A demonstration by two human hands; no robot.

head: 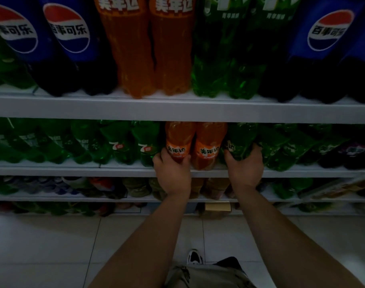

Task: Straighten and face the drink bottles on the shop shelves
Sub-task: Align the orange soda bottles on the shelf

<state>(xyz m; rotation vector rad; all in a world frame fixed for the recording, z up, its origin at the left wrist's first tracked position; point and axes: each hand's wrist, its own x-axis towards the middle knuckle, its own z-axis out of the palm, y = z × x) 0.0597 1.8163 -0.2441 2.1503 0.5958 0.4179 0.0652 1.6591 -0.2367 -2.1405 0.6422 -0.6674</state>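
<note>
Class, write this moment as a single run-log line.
left hand: grips orange bottle | right hand: grips green bottle | second orange bottle: untouched between | shelf: second from top

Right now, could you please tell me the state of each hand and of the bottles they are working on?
left hand: gripping the left orange bottle
right hand: gripping the green bottle
left orange bottle: upright, label facing out
right orange bottle: upright, label facing out, untouched
green bottle: label turned partly sideways
</note>
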